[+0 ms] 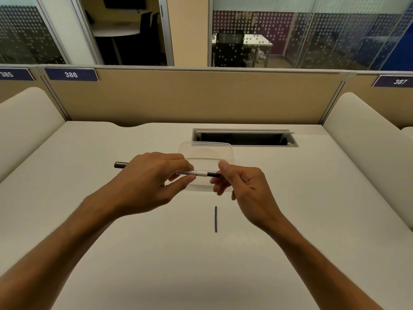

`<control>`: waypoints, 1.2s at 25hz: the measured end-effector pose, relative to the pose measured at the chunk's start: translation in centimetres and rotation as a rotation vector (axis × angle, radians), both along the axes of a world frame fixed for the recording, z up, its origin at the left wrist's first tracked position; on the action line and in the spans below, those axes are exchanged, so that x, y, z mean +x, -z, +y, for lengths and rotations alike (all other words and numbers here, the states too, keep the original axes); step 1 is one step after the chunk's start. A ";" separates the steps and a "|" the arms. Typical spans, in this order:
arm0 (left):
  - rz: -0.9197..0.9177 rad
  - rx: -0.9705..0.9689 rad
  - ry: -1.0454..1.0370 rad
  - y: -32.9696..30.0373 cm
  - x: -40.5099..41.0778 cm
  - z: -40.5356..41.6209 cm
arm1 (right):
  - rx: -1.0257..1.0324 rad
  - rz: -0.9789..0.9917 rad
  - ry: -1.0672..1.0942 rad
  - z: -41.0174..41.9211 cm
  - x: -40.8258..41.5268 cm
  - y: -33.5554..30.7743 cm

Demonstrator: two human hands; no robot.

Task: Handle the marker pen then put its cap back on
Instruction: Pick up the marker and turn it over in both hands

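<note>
Marker pen [194,173] held level above desk [111,220] middle; left hand [152,175] wrapped round barrel, right hand [237,182] pinching tip end; loose pinch risks drop, inked fingers

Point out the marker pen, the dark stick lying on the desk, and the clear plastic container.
marker pen [196,173]: head view, white printed barrel.
dark stick [215,219]: head view, its middle.
clear plastic container [207,146]: head view, far rim.

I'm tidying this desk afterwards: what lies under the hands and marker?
A clear plastic container sits on the desk beneath the marker. The hands cover its near part, so its contents there stay unseen.
</note>
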State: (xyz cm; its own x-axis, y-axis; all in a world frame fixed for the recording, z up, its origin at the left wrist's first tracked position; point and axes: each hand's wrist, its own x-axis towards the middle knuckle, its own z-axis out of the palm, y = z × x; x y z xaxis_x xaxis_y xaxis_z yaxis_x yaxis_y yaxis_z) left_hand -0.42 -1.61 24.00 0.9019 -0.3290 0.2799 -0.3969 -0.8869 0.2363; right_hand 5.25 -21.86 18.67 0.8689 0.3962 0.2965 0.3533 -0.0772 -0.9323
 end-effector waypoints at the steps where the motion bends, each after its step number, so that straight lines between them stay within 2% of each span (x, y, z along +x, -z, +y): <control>1: 0.000 0.001 0.000 0.0 0.0 0.0 | -0.006 0.002 -0.014 0.0 0.0 0.0; 7: 0.008 -0.010 -0.007 0.0 -0.1 0.1 | 0.030 0.042 -0.093 -0.1 0.2 -0.1; 20: 0.017 -0.016 -0.017 1.1 0.0 1.7 | 0.072 0.009 -0.046 -0.5 0.2 0.7; 23: 0.021 -0.022 -0.014 1.4 0.1 2.0 | 0.031 0.001 -0.036 -0.4 0.3 0.7; 30: 0.019 -0.026 0.007 2.0 0.3 2.6 | -0.185 -0.159 -0.022 -1.1 1.1 0.8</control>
State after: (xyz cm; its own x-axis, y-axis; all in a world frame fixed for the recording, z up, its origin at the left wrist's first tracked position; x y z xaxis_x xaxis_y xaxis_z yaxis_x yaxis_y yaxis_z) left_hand -0.12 0.94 21.98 0.9051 -0.3278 0.2709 -0.3978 -0.8778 0.2670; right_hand 6.34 -23.00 17.86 0.8077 0.4750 0.3494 0.4980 -0.2322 -0.8355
